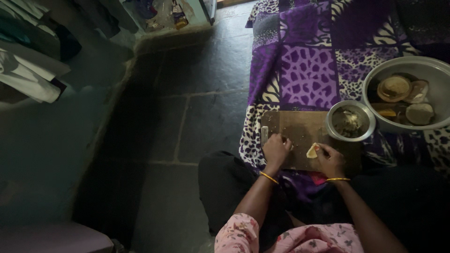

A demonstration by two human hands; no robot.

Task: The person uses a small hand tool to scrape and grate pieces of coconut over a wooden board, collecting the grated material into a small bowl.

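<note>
Lower right: right hand (330, 159) pinches a pale slice (312, 151); left hand (276, 149) closed on the cutting board (300, 129). Small bowl (350, 121) part-filled, pieces remain in the big bowl (412, 93).

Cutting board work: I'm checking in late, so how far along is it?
Done: the small steel bowl already holds chopped bits. In hand: the right hand holds a pale slice over the wooden cutting board; the left hand rests on it. Left: the large steel bowl holds several uncut rounds.
</note>
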